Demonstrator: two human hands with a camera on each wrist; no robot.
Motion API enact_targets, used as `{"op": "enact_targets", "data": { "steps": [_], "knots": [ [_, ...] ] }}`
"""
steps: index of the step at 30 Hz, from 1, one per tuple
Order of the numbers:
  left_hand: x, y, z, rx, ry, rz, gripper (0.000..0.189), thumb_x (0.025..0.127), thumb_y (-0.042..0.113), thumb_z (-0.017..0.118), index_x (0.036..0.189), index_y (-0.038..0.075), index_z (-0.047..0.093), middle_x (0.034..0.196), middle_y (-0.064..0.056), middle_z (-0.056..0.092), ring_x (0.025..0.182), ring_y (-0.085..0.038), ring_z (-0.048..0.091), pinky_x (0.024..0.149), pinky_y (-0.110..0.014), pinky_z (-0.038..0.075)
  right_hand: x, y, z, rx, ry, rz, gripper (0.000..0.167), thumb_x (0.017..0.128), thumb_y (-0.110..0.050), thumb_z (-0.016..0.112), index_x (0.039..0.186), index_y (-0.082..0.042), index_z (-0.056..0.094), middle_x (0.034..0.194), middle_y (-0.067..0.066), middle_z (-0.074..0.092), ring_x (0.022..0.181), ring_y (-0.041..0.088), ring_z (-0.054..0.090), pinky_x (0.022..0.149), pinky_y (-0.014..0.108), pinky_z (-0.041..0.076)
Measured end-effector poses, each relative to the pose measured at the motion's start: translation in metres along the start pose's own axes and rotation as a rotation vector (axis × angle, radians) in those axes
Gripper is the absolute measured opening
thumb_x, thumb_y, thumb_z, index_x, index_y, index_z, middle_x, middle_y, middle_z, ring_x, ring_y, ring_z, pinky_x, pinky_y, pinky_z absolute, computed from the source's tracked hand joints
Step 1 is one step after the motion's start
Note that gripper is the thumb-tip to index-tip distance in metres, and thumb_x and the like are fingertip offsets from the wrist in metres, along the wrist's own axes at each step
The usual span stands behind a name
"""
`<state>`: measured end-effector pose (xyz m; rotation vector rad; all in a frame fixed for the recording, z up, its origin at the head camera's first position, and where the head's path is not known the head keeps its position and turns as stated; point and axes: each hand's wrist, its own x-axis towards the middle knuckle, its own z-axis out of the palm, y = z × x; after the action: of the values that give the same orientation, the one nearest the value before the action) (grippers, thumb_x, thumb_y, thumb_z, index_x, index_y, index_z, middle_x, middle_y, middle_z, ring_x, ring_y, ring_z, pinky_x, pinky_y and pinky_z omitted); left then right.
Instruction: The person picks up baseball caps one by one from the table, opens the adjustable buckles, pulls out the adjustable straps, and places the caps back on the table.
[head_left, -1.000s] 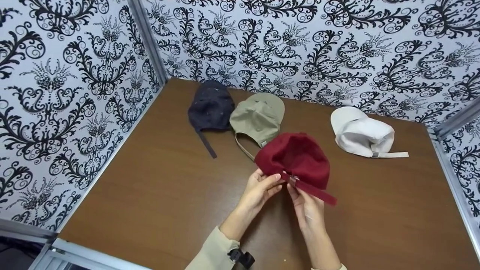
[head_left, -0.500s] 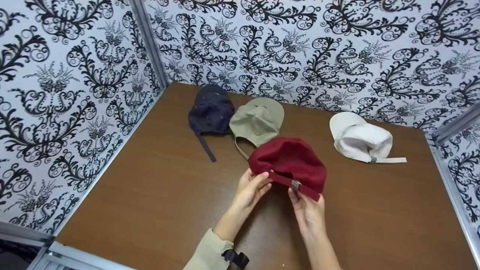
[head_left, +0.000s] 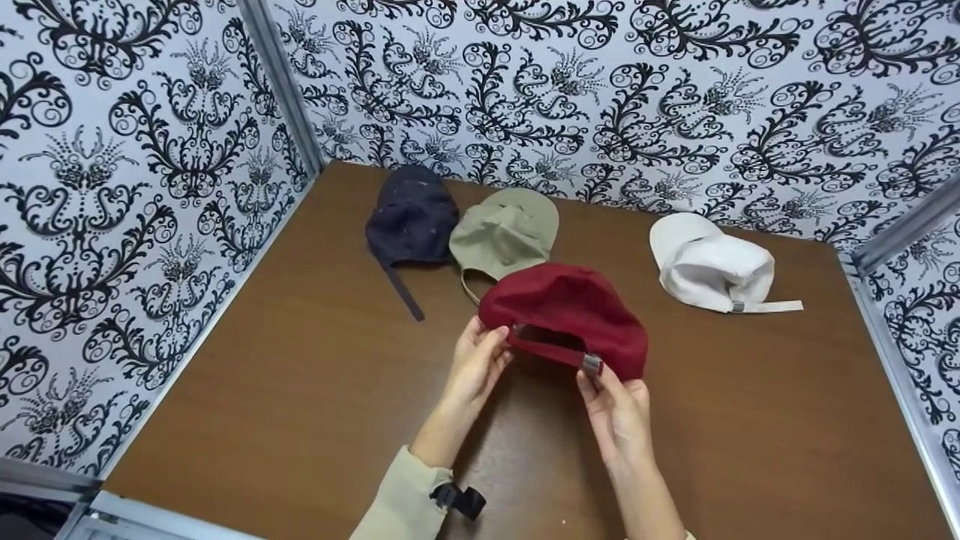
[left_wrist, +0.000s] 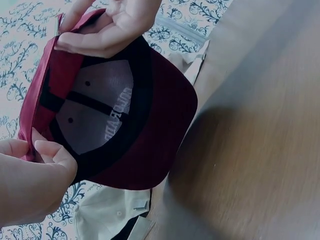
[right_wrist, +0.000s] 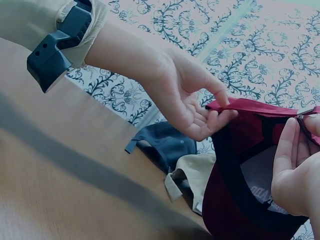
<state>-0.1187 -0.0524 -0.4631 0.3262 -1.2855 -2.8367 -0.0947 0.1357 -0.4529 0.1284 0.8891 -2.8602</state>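
Observation:
A red baseball cap (head_left: 562, 300) is held up over the table with its back strap (head_left: 549, 351) toward me. My left hand (head_left: 471, 367) pinches the left end of the strap at the cap's edge. At the metal buckle (head_left: 592, 365), my right hand (head_left: 621, 420) pinches the strap between thumb and fingers. An arched opening shows above the strap. The left wrist view shows the cap's underside, with its dark red brim (left_wrist: 167, 120) pointing away from the hands and white lettering (left_wrist: 118, 112) inside. The strap's loose end is hidden at my right fingers.
A navy cap (head_left: 412, 217) and an olive cap (head_left: 502, 232) lie side by side at the back, the olive one partly behind the red cap. A white cap (head_left: 716, 266) lies at the back right. Patterned walls (head_left: 570, 90) border the brown table (head_left: 300, 390).
My left hand has moved left, away from the right. The strap's loose end, which stuck out past the buckle, has shortened, and the opening above the strap has widened.

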Motion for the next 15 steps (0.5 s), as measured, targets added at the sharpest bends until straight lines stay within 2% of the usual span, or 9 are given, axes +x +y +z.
{"op": "enact_targets", "data": {
  "steps": [5,8,11,15],
  "knots": [
    [-0.0005,0.0036,-0.0052,-0.002,0.010,0.022,0.014,0.094,-0.003,0.050,0.099,0.011,0.049,0.082,0.005,0.062,0.066,-0.004,0.055,0.063,-0.018,0.045,-0.0008,0.0013,-0.0020,-0.033,-0.014,-0.004,0.023,0.096,0.008,0.051,0.086,0.000,0.071,0.081,0.006,0.073,0.078,0.012,0.070,0.078,0.026,0.061],
    [-0.0016,0.0058,-0.0079,0.013,0.016,0.024,0.013,0.095,-0.002,0.048,0.099,0.010,0.047,0.084,0.003,0.063,0.070,-0.006,0.059,0.067,-0.019,0.049,-0.0015,0.0025,-0.0032,-0.046,-0.029,-0.003,0.026,0.096,0.009,0.049,0.085,0.000,0.071,0.082,0.005,0.074,0.080,0.011,0.071,0.078,0.025,0.060],
    [-0.0011,0.0073,-0.0082,0.021,-0.019,0.029,0.011,0.097,-0.001,0.047,0.102,0.009,0.045,0.089,0.001,0.062,0.080,-0.008,0.063,0.077,-0.024,0.057,-0.0011,0.0021,-0.0044,-0.040,-0.039,-0.010,0.026,0.096,0.011,0.049,0.087,0.001,0.071,0.085,0.007,0.076,0.083,0.013,0.072,0.079,0.025,0.060],
    [-0.0001,0.0082,-0.0082,0.046,-0.051,0.029,0.009,0.099,0.000,0.047,0.103,0.008,0.046,0.092,0.001,0.062,0.087,-0.008,0.065,0.077,-0.026,0.060,-0.0007,-0.0009,-0.0064,-0.028,-0.044,-0.017,0.025,0.096,0.011,0.049,0.089,0.001,0.071,0.089,0.010,0.077,0.086,0.016,0.073,0.080,0.025,0.060]
  ]
}}
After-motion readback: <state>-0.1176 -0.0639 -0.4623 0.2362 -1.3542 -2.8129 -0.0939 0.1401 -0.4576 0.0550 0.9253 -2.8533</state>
